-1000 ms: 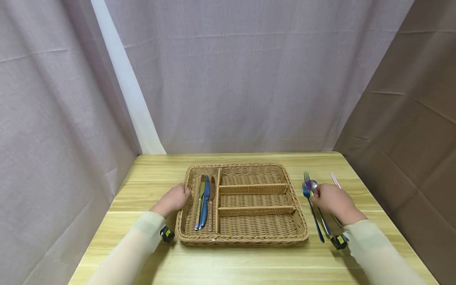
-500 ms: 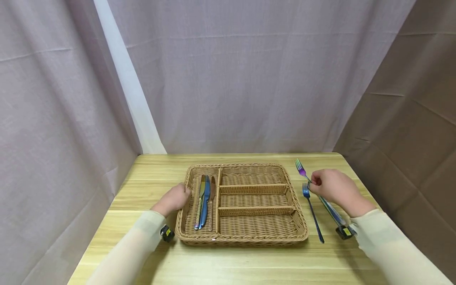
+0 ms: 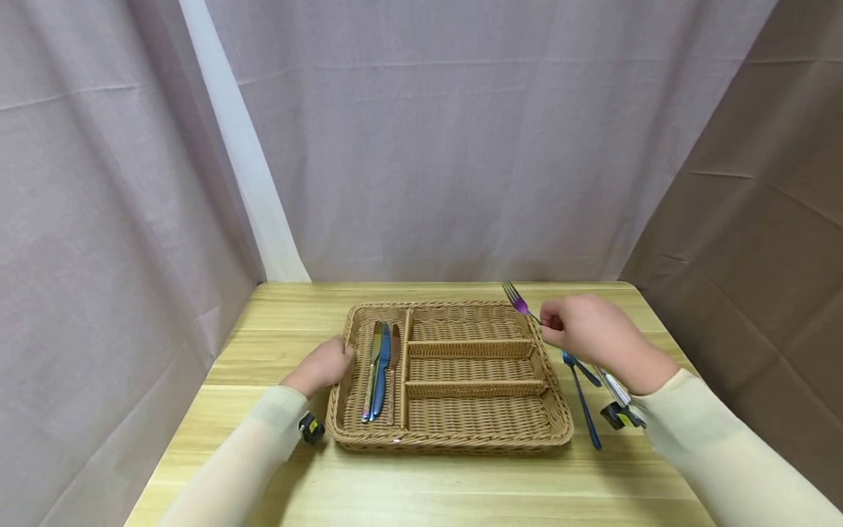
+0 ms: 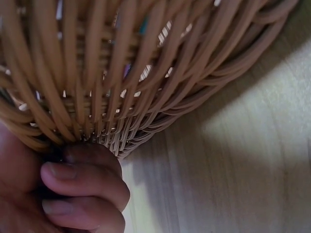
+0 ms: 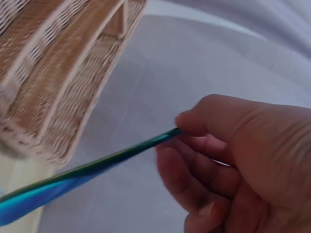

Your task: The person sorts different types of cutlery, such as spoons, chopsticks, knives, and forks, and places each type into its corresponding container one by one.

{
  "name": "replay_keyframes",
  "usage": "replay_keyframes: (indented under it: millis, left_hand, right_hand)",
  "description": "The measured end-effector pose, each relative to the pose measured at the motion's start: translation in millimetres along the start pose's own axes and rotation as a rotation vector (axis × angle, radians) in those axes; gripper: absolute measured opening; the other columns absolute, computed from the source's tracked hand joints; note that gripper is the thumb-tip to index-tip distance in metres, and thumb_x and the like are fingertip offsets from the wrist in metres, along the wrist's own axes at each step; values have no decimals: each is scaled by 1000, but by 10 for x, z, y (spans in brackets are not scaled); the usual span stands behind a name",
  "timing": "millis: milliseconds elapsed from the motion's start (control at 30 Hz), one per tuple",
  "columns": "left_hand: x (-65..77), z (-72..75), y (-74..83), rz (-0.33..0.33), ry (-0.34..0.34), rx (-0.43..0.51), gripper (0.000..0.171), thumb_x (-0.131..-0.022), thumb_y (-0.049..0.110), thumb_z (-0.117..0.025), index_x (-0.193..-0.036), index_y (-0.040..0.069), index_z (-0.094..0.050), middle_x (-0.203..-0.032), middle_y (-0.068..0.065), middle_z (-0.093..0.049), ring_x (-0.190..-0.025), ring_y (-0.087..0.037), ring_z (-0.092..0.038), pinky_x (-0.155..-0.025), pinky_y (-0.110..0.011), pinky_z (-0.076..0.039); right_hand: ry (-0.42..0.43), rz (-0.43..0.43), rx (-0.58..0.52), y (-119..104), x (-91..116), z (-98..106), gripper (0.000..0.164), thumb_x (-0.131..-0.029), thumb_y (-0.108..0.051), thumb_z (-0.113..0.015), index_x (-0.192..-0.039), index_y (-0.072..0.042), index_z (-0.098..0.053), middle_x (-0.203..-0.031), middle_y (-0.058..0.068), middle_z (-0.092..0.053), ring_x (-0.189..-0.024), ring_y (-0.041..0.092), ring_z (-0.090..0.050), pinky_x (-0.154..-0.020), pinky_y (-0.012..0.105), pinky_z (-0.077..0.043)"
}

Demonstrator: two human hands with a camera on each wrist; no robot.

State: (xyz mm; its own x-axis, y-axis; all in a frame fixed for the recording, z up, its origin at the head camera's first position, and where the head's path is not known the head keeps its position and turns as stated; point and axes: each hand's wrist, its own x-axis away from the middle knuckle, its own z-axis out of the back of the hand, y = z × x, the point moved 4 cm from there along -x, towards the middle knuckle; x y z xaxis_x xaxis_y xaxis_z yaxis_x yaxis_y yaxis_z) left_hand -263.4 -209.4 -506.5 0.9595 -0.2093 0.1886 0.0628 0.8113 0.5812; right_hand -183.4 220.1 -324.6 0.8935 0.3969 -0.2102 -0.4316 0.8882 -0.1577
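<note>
A wicker cutlery tray (image 3: 448,443) with a tall left compartment and three stacked ones stands on the table. My left hand (image 3: 327,364) grips its left rim; the left wrist view shows curled fingers (image 4: 90,187) against the woven wall (image 4: 97,58). Above the tray's far right corner, my right hand (image 3: 589,333) pinches a fork with purple-tinted tines (image 3: 516,298). The fork's blue-green handle (image 5: 97,167) slants back past the fingers in the right wrist view. Three knives (image 3: 380,373), one of them blue, lie side by side in the left compartment.
Right of the tray lies a blue fork (image 3: 584,406), with another dark blue utensil (image 3: 586,372) beside it, partly hidden by my right hand. Grey curtains (image 3: 421,146) hang behind the table and a brown one (image 3: 770,219) at the right.
My right hand has lifted the purple-tinted fork from the cutlery at the right and carried it left and away to the tray's far corner. The left hand keeps its place on the rim.
</note>
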Motion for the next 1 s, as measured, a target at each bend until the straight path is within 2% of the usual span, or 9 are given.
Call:
replay_keyframes:
  millis: [133,300,367,600,800,867,1000]
  left_hand:
    - [-15,5,7,-1,3,1,52,-117,28,-39,-146,-14,-51,-126,-28,-68,-115,-39,-69,-105,-57,-57]
    - [6,6,6,2,0,10,53,-117,28,-38,-146,-14,-51,-125,-27,-68,-112,-38,-68,-105,-59,-56]
    - [13,3,1,3,0,10,53,-117,28,-39,-147,-15,-50,-125,-28,-67,-112,-38,-68,-105,-59,-56]
    - [21,5,-6,-3,5,-6,58,-118,30,-38,-151,-16,-47,-140,-33,-63,-127,-45,-64,-114,-62,-49]
    - [12,3,-12,0,8,3,57,-117,30,-38,-151,-15,-47,-137,-33,-64,-122,-43,-65,-112,-62,-50]
    - [10,-1,-16,4,14,2,58,-117,31,-38,-151,-15,-47,-139,-33,-63,-126,-44,-64,-114,-62,-49]
    - [9,-9,-24,12,15,16,54,-117,30,-39,-146,-14,-51,-128,-28,-67,-117,-40,-67,-108,-59,-54]
  right_hand:
    - [-67,33,14,-167,-84,8,32,-95,-11,-71,-72,-24,-52,-63,-10,-41,-58,10,-40,-55,31,-30]
    - [-108,77,15,-337,-153,-88,33,-96,-12,-75,-72,-24,-56,-63,-11,-47,-58,9,-43,-54,31,-34]
    - [-112,103,23,-417,-158,-149,35,-94,-12,-77,-70,-24,-55,-63,-12,-46,-57,8,-43,-52,30,-34]
    - [-126,193,51,-697,-126,-388,47,-86,-4,-77,-66,-24,-40,-62,-12,-33,-56,6,-34,-51,26,-26]
    - [-156,258,39,-881,-120,-635,45,-85,-5,-81,-66,-24,-45,-62,-13,-39,-57,5,-36,-51,25,-33]
    - [-183,261,45,-922,-108,-740,44,-84,-7,-83,-66,-24,-47,-62,-13,-43,-56,5,-38,-50,26,-36]
    - [-220,264,81,-981,-70,-956,38,-81,-7,-85,-67,-23,-54,-63,-12,-51,-55,7,-44,-48,30,-45]
